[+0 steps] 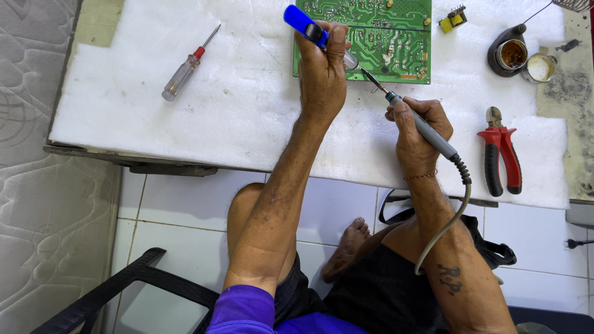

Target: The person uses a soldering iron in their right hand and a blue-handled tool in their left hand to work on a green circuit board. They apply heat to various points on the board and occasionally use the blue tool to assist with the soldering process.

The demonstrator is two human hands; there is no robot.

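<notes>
Sitting nearest, purple sleeve (pixel 247 309) and bare knees over white floor tiles (pixel 185 204). Stretching across the white foam pad (pixel 235 105), with the green circuit board (pixel 371 37) lying at its far edge, solder side up. Gripping the blue desoldering pump (pixel 309 28) in the left hand (pixel 323 71), fingers wrapped fully closed round the barrel, nozzle angling down at the board's near edge. Pinching the grey soldering iron (pixel 427 130) pen-style in the right hand (pixel 417 133), fingertips closed on the shaft, tip reaching toward the same spot, just beside the nozzle. Judging by that: keeping the tip steady on the joint, nozzle close and aimed, wrists braced on the foam. Lying untouched: red side cutters (pixel 500 158) right, clear-handled screwdriver (pixel 185 68) left, flux tin (pixel 512 54) far right, small yellow transformer (pixel 453 20) by the board.
</notes>
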